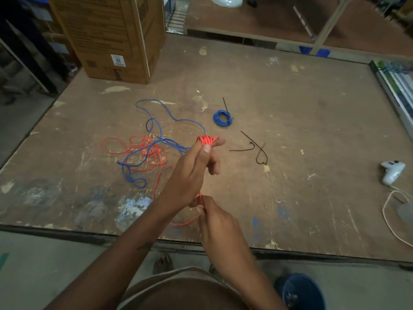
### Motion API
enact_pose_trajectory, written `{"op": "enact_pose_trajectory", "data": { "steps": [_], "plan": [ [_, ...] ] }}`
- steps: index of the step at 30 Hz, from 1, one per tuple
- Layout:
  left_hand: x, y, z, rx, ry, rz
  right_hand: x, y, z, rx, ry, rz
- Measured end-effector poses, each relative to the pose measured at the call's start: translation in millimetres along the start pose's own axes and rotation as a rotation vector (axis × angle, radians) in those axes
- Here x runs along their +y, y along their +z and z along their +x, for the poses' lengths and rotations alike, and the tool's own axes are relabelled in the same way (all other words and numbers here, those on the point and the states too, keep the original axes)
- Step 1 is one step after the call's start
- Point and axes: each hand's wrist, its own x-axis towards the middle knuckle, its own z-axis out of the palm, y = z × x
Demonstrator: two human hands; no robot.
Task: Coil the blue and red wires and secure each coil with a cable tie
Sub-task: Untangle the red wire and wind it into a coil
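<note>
My left hand is raised over the table with several turns of red wire wound around its fingertips, thumb pressed against the turns. My right hand sits below it and pinches the same red wire, which runs taut up to the left hand. The loose remainder of the red wire lies tangled with a loose blue wire on the table at left. A small blue coil bound with a black cable tie rests beyond my hands. Loose black cable ties lie to the right.
A large cardboard box stands at the far left of the worn wooden table. A white game controller with a pale cable lies near the right edge. A blue bucket sits on the floor below.
</note>
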Motion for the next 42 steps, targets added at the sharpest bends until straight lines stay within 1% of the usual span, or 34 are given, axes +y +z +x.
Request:
{"op": "enact_pose_trajectory", "data": {
  "steps": [2, 4, 7, 9, 11, 15, 16, 17, 19, 21, 23, 25, 29, 30, 32, 34, 36, 37, 38, 41, 42],
  "plan": [
    [-7, -3, -3, -0.069, 0.021, 0.167, -10, -22, -1, -0.060, -0.017, 0.038],
    [-10, -6, -6, -0.165, 0.012, 0.310, -14, -48, 2, -0.101, -0.038, 0.023],
    [-6, -11, -10, -0.252, 0.027, 0.363, -9, -82, 15, -0.061, -0.072, -0.088],
    [-2, -11, -14, -0.296, 0.025, 0.342, 0, -99, 30, 0.006, -0.103, -0.210],
    [3, -11, -16, -0.320, -0.015, 0.269, 8, -112, 45, 0.094, -0.168, -0.336],
    [11, -16, -11, -0.317, -0.102, -0.024, 19, -114, 61, 0.259, -0.420, -0.332],
    [13, -19, -8, -0.328, -0.109, -0.066, 23, -107, 61, 0.326, -0.439, -0.271],
    [16, -21, -6, -0.339, -0.108, -0.094, 25, -99, 60, 0.387, -0.424, -0.152],
    [23, -21, -2, -0.320, -0.091, -0.138, 24, -81, 57, 0.442, -0.332, 0.182],
    [26, -14, 0, -0.211, -0.088, -0.189, 21, -56, 55, 0.458, -0.225, 0.476],
    [24, -5, 1, -0.062, -0.114, -0.254, 14, -29, 54, 0.478, -0.142, 0.674],
    [23, 2, 2, 0.034, -0.185, -0.364, 7, -9, 52, 0.510, -0.094, 0.758],
    [25, 14, 1, 0.132, -0.342, -0.633, 2, 7, 56, 0.547, -0.014, 0.827],
    [24, 16, 1, 0.181, -0.380, -0.649, 2, 10, 58, 0.526, 0.020, 0.891],
    [19, 18, 1, 0.257, -0.411, -0.602, 3, 13, 61, 0.471, 0.060, 1.008],
    [17, 18, 2, 0.256, -0.404, -0.532, 6, 11, 61, 0.434, 0.048, 1.039],
    [15, 16, 4, 0.200, -0.420, -0.473, 10, 6, 60, 0.404, 0.029, 1.004],
    [13, 13, 4, 0.145, -0.433, -0.466, 14, 4, 61, 0.394, 0.038, 0.989],
    [11, 10, 4, 0.058, -0.449, -0.496, 18, 2, 61, 0.398, 0.060, 0.980],
    [4, -7, 3, -0.316, -0.506, -0.717, 26, -4, 65, 0.396, 0.128, 1.027],
    [2, -14, 2, -0.410, -0.514, -0.748, 28, -6, 66, 0.376, 0.139, 1.050]
  ]
}}
